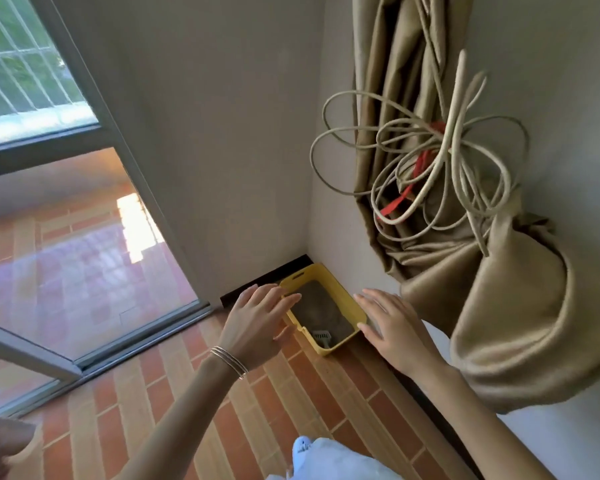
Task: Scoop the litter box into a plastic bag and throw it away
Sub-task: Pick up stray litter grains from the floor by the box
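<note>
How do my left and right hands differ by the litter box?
The left hand wears thin bracelets; the right hand has none. The left hand overlaps the litter box rim in view; the right hand lies beside it. Both are open, fingers spread.

The yellow rectangular plastic litter box (pixel 344 296) sits in a corner. The grey back wall (pixel 222 133) closes off its far end, and the pale side wall (pixel 336 209) runs just beside its right flank. A knotted tan fabric curtain (pixel 520 323), wound with looped beige cable (pixel 430 161), bulges from that wall above and to the right. The box is open from above, and the red-brick tiled floor (pixel 222 393) lies bare along its left and near sides.
</note>
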A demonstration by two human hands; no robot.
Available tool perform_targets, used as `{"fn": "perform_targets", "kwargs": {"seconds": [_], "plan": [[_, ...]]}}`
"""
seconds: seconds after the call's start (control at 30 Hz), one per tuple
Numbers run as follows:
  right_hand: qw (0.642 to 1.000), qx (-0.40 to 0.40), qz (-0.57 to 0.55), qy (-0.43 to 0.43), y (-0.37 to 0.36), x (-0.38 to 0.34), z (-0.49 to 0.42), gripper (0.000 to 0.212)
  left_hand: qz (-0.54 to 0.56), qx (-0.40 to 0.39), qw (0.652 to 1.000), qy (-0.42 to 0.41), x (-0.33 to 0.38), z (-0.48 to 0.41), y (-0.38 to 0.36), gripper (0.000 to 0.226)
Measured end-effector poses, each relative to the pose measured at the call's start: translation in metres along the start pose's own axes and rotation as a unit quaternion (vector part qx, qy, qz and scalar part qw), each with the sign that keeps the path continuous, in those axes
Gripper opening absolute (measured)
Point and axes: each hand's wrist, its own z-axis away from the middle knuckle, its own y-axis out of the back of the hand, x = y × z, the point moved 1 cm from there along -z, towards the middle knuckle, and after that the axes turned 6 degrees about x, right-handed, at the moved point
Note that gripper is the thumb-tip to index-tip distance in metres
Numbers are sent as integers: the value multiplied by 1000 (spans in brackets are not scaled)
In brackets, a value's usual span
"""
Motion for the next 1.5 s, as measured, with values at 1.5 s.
{"fn": "perform_targets", "kwargs": {"seconds": [1.5], "plan": [[892, 124, 153, -407, -74, -151, -84, 49, 170, -61, 883, -434, -195, -180, -71, 46]]}}
